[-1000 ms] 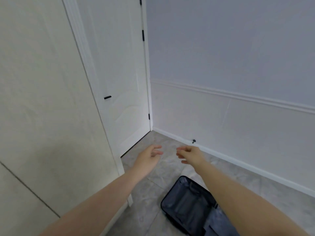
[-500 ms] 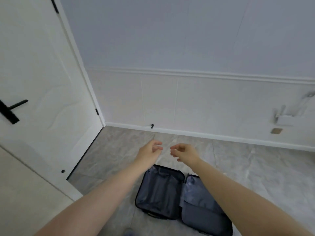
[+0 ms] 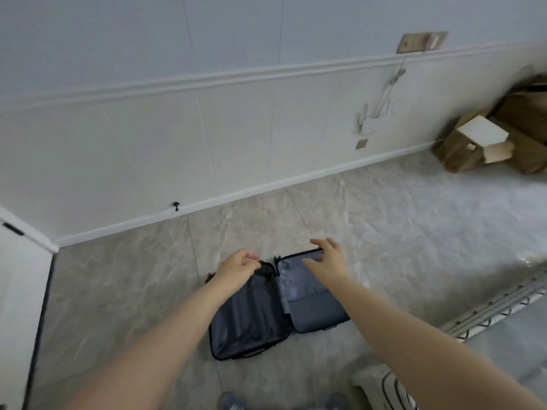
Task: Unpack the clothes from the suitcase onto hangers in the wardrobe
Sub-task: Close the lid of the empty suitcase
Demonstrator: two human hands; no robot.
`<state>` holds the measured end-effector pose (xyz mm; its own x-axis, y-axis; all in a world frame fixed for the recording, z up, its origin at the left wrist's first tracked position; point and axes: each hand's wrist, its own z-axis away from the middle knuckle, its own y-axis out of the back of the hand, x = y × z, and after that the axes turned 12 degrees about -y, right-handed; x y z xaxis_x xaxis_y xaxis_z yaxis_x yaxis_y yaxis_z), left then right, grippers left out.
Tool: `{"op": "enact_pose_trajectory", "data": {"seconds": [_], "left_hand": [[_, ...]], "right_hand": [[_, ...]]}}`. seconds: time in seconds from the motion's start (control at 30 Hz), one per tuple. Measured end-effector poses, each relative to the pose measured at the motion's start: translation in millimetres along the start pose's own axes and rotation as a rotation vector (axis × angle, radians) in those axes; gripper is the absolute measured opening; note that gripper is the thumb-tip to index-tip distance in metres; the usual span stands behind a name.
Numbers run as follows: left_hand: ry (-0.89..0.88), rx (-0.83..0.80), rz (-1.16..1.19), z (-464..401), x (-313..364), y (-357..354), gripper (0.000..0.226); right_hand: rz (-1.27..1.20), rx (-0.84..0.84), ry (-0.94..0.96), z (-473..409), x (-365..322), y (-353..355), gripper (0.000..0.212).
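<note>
While both bare arms reach forward and down, neither hand holds anything. The left hand [image 3: 236,269] has its fingers loosely curled with thumb and fingertips close together, poised above the far corner of the suitcase's left half. The right hand [image 3: 327,260] is spread wide, fingers apart, over the far edge of the right half. Whether either hand touches the case cannot be told.

The suitcase [image 3: 275,306] lies opened flat on the grey marbled floor [image 3: 399,232] — a dark lined half on the left, a paler grey zipped panel on the right. No clothes show in either half.

Beyond it runs the white panelled wall [image 3: 177,143] with its skirting and a small black door stop [image 3: 176,205]. Cardboard boxes [image 3: 488,140] are piled at the far right corner of the floor — well apart from the suitcase.
</note>
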<state>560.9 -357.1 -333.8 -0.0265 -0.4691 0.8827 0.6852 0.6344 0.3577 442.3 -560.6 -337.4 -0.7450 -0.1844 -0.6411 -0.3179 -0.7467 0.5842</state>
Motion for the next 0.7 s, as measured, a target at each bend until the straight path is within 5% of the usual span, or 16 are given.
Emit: {"op": "enact_pose_trajectory", "data": {"seconds": [0.7], "left_hand": [[0.244,-0.134,0.124,-117,-225,-185,0.027]], "right_hand": [[-0.014,-0.089,-0.546,-158,243,-113,0.069]]}}
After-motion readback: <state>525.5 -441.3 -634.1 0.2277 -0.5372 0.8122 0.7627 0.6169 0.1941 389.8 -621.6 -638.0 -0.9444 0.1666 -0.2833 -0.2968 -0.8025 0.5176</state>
